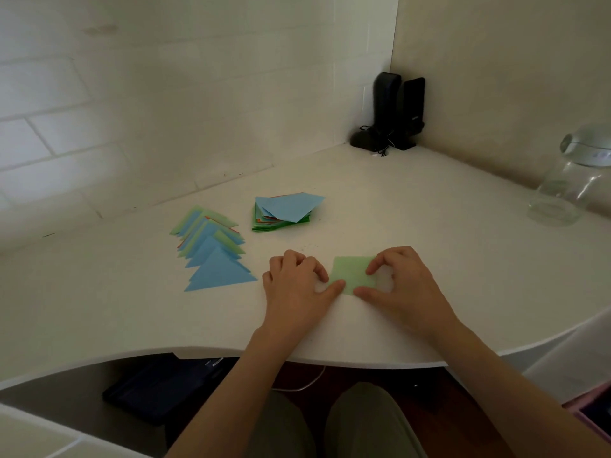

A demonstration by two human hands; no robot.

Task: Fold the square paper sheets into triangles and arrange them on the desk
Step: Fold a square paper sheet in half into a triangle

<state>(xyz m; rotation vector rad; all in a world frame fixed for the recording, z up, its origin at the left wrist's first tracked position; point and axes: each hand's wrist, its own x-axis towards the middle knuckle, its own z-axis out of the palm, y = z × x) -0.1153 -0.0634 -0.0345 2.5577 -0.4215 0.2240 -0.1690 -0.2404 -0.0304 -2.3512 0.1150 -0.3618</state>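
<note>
A light green paper sheet [351, 273] lies flat on the white desk [380, 209] in front of me. My left hand [297, 285] touches its left edge with thumb and curled fingers. My right hand [401, 282] pinches its right side between thumb and forefinger. To the left, a fanned row of folded blue and green triangles [215, 256] overlaps toward me. Behind the hands sits a stack of unfolded square sheets [284, 211] with a blue one on top.
Two black speakers [393, 114] stand in the far corner with a tangle of cable. A clear glass jar [572, 180] stands at the right wall. The desk's curved front edge runs just below my wrists; a dark case lies under the desk.
</note>
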